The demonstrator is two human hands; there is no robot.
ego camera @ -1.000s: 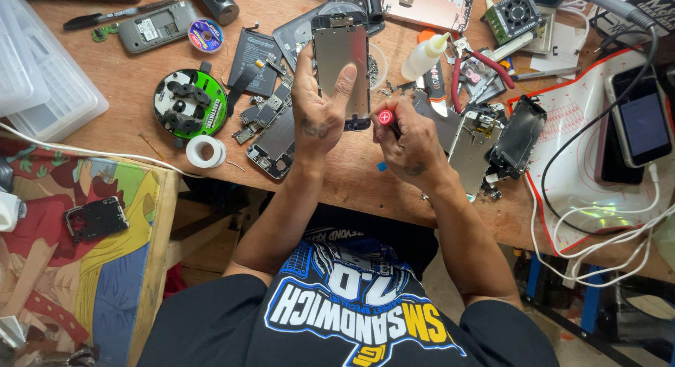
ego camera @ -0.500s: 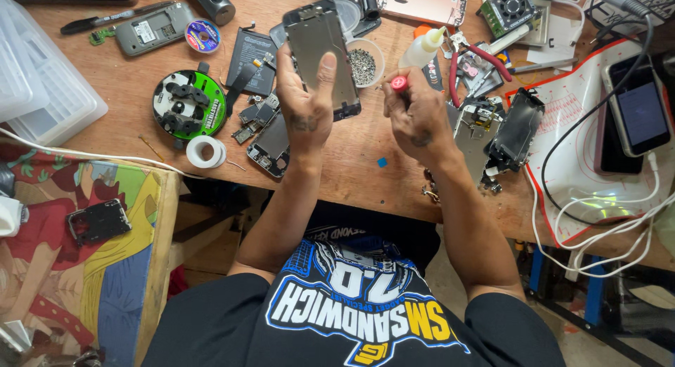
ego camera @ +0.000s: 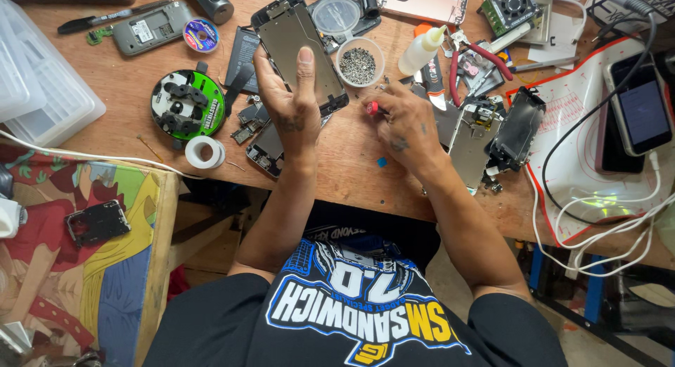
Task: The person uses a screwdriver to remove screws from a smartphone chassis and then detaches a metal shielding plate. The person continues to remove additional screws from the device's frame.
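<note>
From the head view, your left hand (ego camera: pixel 294 107) grips the phone screen panel (ego camera: pixel 299 47) tilted above the table (ego camera: pixel 351 163), while your right hand (ego camera: pixel 404 121) pinches a red-handled screwdriver (ego camera: pixel 371 107) beside the small bowl of screws (ego camera: pixel 359 62).

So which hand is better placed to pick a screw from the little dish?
Probably the right hand: it holds only a red-handled tool and sits just below the dish of screws. The left hand is busy gripping the phone panel.

Worktop (ego camera: pixel 351 163): item positions
Screw dish (ego camera: pixel 359 61) right of phone panel (ego camera: pixel 299 50); tape roll (ego camera: pixel 205 152) left; pliers (ego camera: pixel 470 66) further right.
</note>
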